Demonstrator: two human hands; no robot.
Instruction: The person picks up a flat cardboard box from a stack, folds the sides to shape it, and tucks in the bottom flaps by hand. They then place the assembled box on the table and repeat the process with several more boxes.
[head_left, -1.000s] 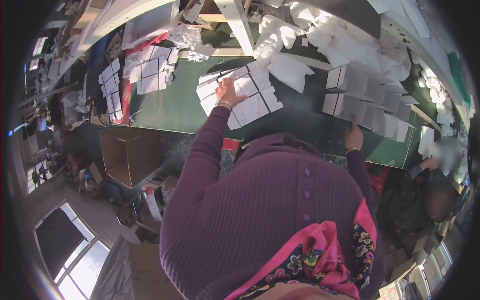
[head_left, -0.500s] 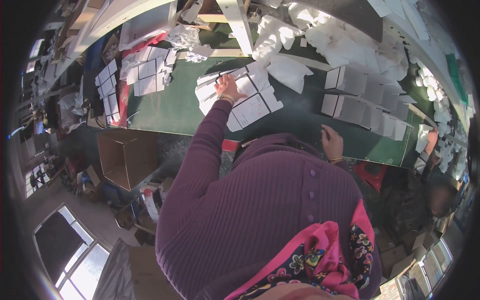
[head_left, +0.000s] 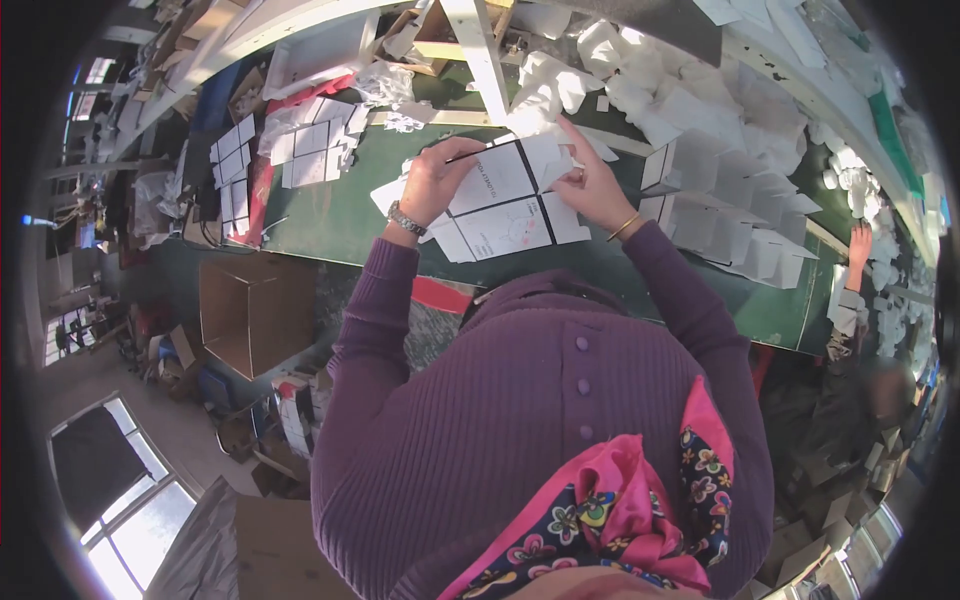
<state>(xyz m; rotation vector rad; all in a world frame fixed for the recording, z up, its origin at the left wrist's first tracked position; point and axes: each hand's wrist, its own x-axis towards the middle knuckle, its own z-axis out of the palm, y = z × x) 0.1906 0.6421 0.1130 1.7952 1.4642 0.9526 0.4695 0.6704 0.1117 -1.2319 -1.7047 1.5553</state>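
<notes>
A flat white box blank (head_left: 500,205) with black stripes, printed words and a pink drawing lies tilted between my hands over the green table. At its left edge my left hand (head_left: 437,182) grips it, fingers curled over the upper side. My right hand (head_left: 592,185) pinches a flap at its upper right. More flat white sheets (head_left: 388,197) show partly from under the blank, by my left wrist. To the right of my right hand stand folded open white boxes (head_left: 730,195) in two rows.
Stacks of flat blanks (head_left: 318,145) lie at the table's left. White foam bags (head_left: 670,90) pile along the back. A white post (head_left: 475,60) rises behind the work. An open cardboard carton (head_left: 255,315) stands below left. Another person's hand (head_left: 859,243) is at far right.
My right hand has come up from the table's front edge to the blank's right side. My left hand has shifted to the blank's left edge, and the blank has turned slightly.
</notes>
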